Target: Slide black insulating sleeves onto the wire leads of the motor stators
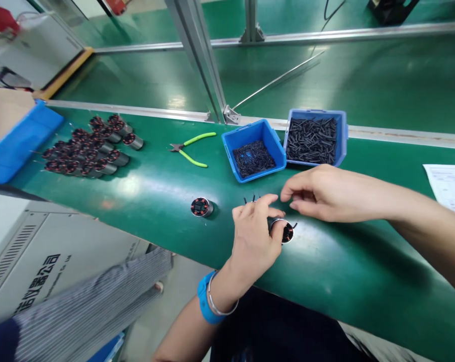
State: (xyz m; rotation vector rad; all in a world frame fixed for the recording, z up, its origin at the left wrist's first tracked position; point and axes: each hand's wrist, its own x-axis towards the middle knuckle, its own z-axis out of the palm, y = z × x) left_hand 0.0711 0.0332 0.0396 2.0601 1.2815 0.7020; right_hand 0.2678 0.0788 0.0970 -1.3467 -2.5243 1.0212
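Note:
My left hand (255, 234) is wrapped around a small motor stator (288, 232), a metal cylinder with copper windings inside. A short black sleeve (295, 225) sticks out at its right edge. Close by on the right, my right hand (321, 193) hovers with bent fingers, thumb and index tips near each other; anything between them is too small to make out. Behind my left fingers, black-sleeved wire ends (250, 199) stick up from another part, mostly hidden. A single stator (202, 206) lies left of my left hand, its wound end facing me.
A blue bin (229, 151) of fine black pieces and a bin (343, 138) of black tubes stand behind my hands. Green-handled cutters (193, 141) lie left of them. Several stators (87, 148) are grouped farther left. A metal post (200, 60) rises behind; another person's striped trouser leg (95, 301) shows lower left.

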